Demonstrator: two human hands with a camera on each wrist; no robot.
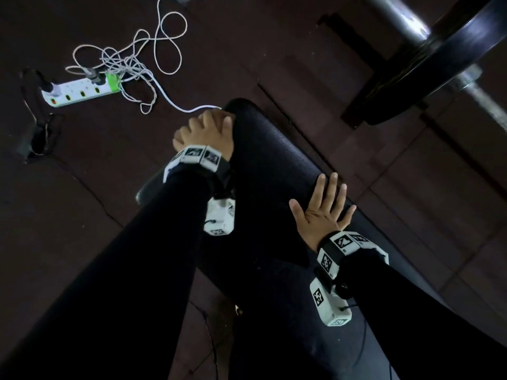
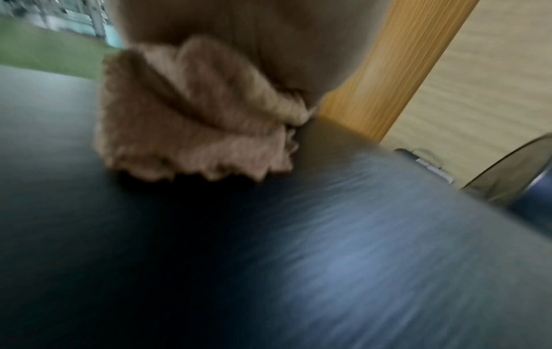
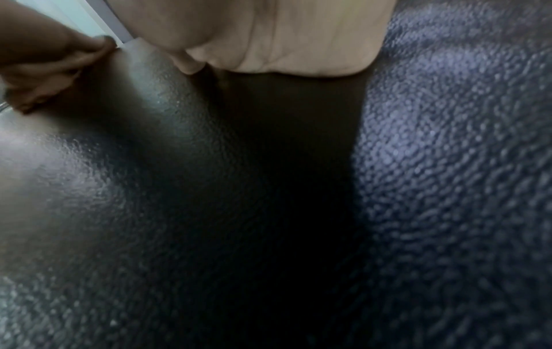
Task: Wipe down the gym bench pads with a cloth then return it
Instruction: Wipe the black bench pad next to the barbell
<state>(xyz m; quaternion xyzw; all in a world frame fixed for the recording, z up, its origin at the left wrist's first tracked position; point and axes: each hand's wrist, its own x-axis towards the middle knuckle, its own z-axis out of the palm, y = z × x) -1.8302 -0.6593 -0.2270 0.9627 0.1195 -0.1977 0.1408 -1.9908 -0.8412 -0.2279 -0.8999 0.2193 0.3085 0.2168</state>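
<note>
The black padded gym bench [image 1: 269,160] runs from the lower middle up to the centre of the head view. My left hand [image 1: 205,130] sits at the pad's far left edge with its fingers curled over it. The left wrist view shows a crumpled tan cloth [image 2: 191,132] bunched under that hand [image 2: 239,35] and lying against the pad [image 2: 298,259]. My right hand [image 1: 322,212] lies flat on the pad's right side, fingers spread and holding nothing. In the right wrist view its palm [image 3: 283,35] rests on the grained pad [image 3: 149,189], with the left hand [image 3: 44,70] beyond it.
A white power strip [image 1: 79,90] with tangled cables [image 1: 131,58] lies on the dark rubber floor at the upper left, near a black adapter [image 1: 33,138]. A barbell with a black weight plate [image 1: 439,58] hangs over the upper right. A wooden post [image 2: 388,70] stands behind the bench.
</note>
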